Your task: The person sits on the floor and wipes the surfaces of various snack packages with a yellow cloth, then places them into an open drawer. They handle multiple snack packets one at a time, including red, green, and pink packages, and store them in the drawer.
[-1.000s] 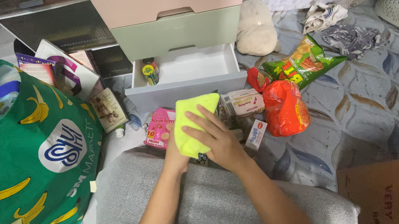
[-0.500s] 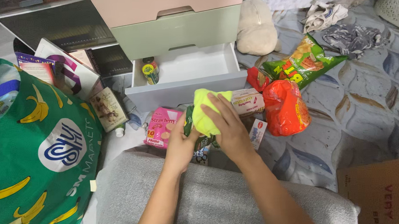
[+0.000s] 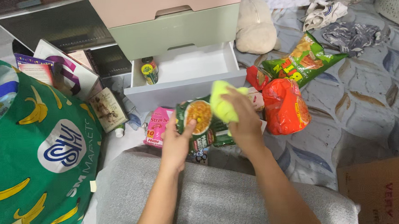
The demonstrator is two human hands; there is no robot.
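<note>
My left hand (image 3: 176, 141) grips a dark green snack packet (image 3: 199, 125) with a round picture of yellow food on its front, held upright above my lap. My right hand (image 3: 241, 119) is closed on a bright yellow-green cloth (image 3: 221, 104) and presses it against the packet's right side. A pink packet (image 3: 158, 126) lies on the floor just left of my left hand. Straight ahead stands an open white drawer (image 3: 185, 84) with a small bottle (image 3: 148, 69) in its left corner.
A red bag (image 3: 285, 105) and a green chip bag (image 3: 301, 62) lie to the right. A beige soft toy (image 3: 255, 28) sits beside the drawer unit. A green bag with banana prints (image 3: 37, 153) fills the left. Books (image 3: 65, 74) lean behind it. A cardboard box (image 3: 381, 189) sits bottom right.
The cloth has bunched up and shifted right. My left hand has lifted the green packet upright from under it, and my right hand now holds the cloth against the packet.
</note>
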